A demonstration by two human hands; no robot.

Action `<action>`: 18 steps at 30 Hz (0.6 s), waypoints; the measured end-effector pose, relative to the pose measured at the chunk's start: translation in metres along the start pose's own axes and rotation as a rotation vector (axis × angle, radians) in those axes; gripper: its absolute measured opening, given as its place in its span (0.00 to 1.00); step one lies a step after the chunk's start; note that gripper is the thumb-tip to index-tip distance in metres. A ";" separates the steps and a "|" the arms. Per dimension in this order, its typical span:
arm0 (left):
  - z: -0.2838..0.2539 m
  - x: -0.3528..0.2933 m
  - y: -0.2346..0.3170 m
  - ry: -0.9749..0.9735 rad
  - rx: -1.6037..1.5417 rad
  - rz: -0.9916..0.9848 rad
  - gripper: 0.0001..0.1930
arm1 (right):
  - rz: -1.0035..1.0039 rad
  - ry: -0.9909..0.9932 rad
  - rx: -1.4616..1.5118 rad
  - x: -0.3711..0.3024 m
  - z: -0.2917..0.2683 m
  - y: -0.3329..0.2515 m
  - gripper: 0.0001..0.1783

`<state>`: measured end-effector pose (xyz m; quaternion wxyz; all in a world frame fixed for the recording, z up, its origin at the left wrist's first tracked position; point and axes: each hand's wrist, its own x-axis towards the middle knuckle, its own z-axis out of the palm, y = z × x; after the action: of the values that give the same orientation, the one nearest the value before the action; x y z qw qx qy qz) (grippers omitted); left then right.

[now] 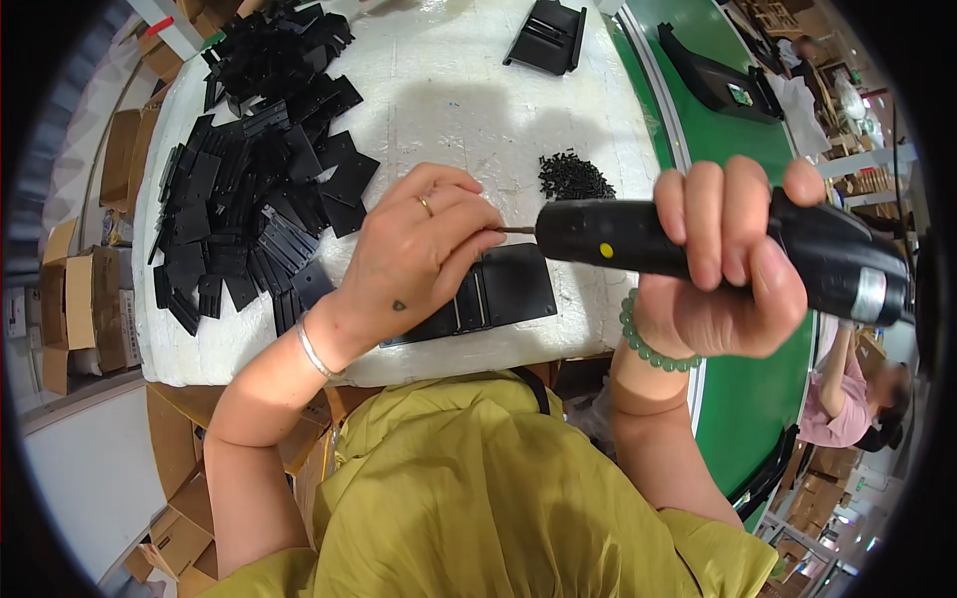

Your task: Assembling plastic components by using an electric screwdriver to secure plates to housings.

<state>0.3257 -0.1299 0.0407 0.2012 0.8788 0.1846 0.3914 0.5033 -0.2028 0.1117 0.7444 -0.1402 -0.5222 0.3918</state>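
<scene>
My right hand (733,259) is wrapped round a black electric screwdriver (598,234), held level with its bit pointing left. At the tip of that bit, the fingers of my left hand (414,244) are pinched together. Whatever sits between them, if anything, is too small to make out. Below both hands a black flat plastic part (523,284) with a raised ridge lies on the white table, partly covered by my left hand. A pile of small black screws (576,176) rests just beyond the screwdriver.
Many flat black plastic pieces (229,199) are heaped on the left of the white foam-like tabletop (429,110). A black assembled part (546,38) lies at the far edge. Along the right runs a green conveyor (743,164) carrying a black curved housing (713,75). Cardboard boxes (95,309) stand at left.
</scene>
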 end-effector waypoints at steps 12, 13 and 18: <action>-0.007 -0.015 0.010 0.031 -0.018 -0.024 0.07 | 0.033 -0.043 -0.012 -0.005 0.018 -0.010 0.19; -0.008 -0.018 0.009 0.032 -0.005 -0.004 0.07 | 0.026 -0.041 -0.025 -0.006 0.020 -0.008 0.19; -0.007 -0.026 0.009 -0.025 0.043 0.071 0.08 | 0.001 -0.240 -0.073 -0.006 0.021 -0.006 0.19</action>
<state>0.3057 -0.1482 0.0337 0.1708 0.8937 0.1592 0.3832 0.4860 -0.2159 0.1202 0.6706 -0.1193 -0.6215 0.3870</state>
